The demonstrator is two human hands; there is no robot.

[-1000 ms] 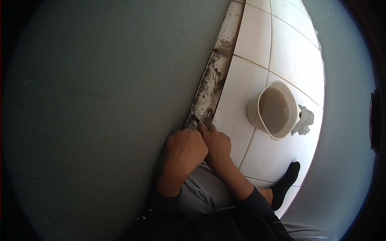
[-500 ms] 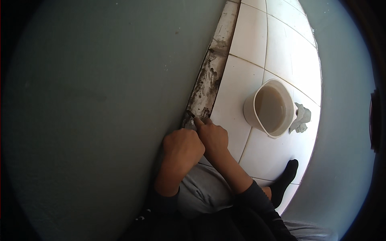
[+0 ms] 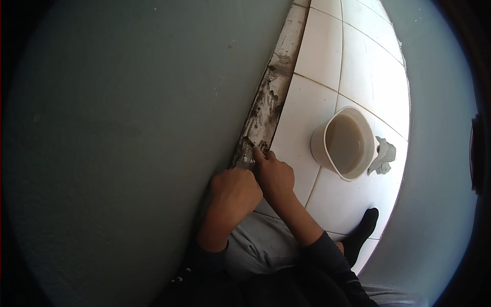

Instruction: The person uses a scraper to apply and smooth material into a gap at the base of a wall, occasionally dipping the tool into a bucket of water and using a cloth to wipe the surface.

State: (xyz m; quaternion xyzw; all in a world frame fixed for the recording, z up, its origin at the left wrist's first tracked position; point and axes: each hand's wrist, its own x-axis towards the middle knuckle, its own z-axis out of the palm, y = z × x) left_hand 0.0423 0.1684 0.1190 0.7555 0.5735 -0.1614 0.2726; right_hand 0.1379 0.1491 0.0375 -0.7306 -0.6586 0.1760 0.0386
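My right hand is closed, index finger pointing forward along a thin, dark-tipped tool whose exact kind I cannot make out. The tool's tip touches the narrow white skirting strip, which is smeared with black and brown grime along the foot of the wall. Beside it, my left hand is curled into a fist, slightly blurred, close to the strip's near end. Its fingers face away, so whatever they hold is hidden.
A white bucket of murky water stands on the white tiled floor to the right. A crumpled grey cloth lies against its far side. Grey-green walls rise on both sides. My black-socked foot rests at lower right.
My right hand and the tool have shifted slightly right relative to the strip, showing more of the tool. My left hand stays low beside it. The whole view has tilted a little.
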